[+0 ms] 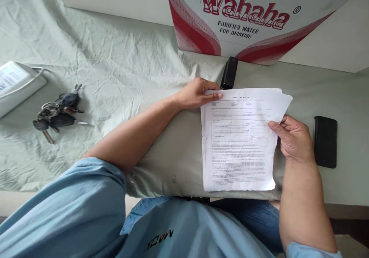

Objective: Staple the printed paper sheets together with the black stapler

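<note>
Just behind the papers (239, 143) lies a black stapler (229, 73), its near end right beside the left hand's fingertips, and behind that a Wahaha water box (245, 16) stands against the far edge of the tabletop (351, 96). A pale green cloth (115, 77) covers the tabletop, creased over its left half. Toward the left edge lie one bunch of keys (56, 114) and, further left, one white device (17, 85), partly cut off by the frame. One black phone (325, 141) lies flat near the right edge, just beside the right hand and apart from the papers.

Counted: two hands, one stapler, one phone, one bunch of keys, one box, and a thin stack of printed sheets whose number cannot be told; offset edges show at the top right corner.

The papers lie at the near edge of the tabletop, in the middle-right. The left hand (196, 93) rests on the top left corner, fingertips pressing down on the sheets, not closed around them. The right hand (294, 139) holds the right edge of the stack about halfway down, its grip narrow, thumb on top and fingers curled behind. So the papers sit between the two hands.
</note>
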A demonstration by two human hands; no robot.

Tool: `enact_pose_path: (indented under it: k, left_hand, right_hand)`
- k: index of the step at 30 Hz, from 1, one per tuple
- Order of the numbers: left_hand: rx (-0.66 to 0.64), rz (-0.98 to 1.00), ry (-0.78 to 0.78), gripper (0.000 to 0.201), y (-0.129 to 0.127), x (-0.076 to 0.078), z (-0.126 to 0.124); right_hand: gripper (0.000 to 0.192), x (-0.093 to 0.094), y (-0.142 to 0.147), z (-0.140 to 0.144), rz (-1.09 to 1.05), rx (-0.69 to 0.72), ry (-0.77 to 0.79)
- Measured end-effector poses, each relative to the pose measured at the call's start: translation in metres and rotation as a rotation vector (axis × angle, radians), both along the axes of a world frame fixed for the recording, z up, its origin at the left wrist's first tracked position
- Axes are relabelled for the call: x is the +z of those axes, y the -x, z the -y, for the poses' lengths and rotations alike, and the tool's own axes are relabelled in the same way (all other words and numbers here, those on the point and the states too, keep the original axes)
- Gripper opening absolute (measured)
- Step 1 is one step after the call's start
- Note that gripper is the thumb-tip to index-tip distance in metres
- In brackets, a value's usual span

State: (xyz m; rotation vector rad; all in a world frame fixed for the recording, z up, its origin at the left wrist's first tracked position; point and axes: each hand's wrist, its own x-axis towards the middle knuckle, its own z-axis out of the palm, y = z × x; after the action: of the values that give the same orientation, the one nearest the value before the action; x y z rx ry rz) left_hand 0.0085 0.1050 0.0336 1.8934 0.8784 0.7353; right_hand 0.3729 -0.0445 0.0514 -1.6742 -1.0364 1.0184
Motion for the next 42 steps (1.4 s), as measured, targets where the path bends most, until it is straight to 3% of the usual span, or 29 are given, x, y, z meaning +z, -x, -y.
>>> enact_pose_path:
  k: [2, 4, 9, 13, 18, 23, 27, 35, 39, 42]
  left_hand:
    - [-0.056, -0.053, -0.017, 0.047, 0.001, -0.001, -0.003]
    - [-0.022, -0.032, -0.013, 0.040, 0.002, -0.004, -0.005]
    - [0.225, 0.114, 0.014, 0.075, 0.003, -0.021, -0.012]
    - [0.377, 0.226, 0.066, 0.084, 0.002, -0.039, -0.018]
    - [0.450, 0.314, 0.142, 0.087, -0.003, -0.046, -0.022]
    - [0.352, 0.307, 0.122, 0.081, -0.002, -0.038, -0.016]
    - [0.308, 0.280, 0.098, 0.069, 0.003, -0.041, -0.019]
    - [0.409, 0.294, 0.098, 0.067, 0.006, -0.059, -0.029]
    - [0.466, 0.327, 0.087, 0.074, 0.005, -0.064, -0.034]
    - [0.441, 0.311, 0.078, 0.076, 0.005, -0.064, -0.034]
  right_hand:
    - [0.060, 0.004, -0.001, 0.001, -0.012, 0.010, 0.013]
    - [0.067, 0.010, -0.007, 0.002, -0.034, 0.022, 0.041]
    - [0.083, 0.027, -0.034, 0.005, -0.106, 0.032, 0.115]
    - [0.100, 0.032, -0.047, 0.007, -0.116, 0.004, 0.171]
    - [0.081, 0.025, -0.035, 0.002, -0.085, -0.029, 0.237]
    - [0.068, 0.016, -0.030, -0.006, -0.017, -0.266, 0.045]
    - [0.067, 0.014, -0.035, -0.007, -0.028, -0.344, -0.005]
    - [0.090, 0.018, -0.051, -0.005, -0.116, -0.212, 0.113]
    - [0.074, 0.016, -0.046, 0.001, -0.106, -0.120, 0.233]
    - [0.058, 0.016, -0.033, 0.000, -0.090, -0.142, 0.146]
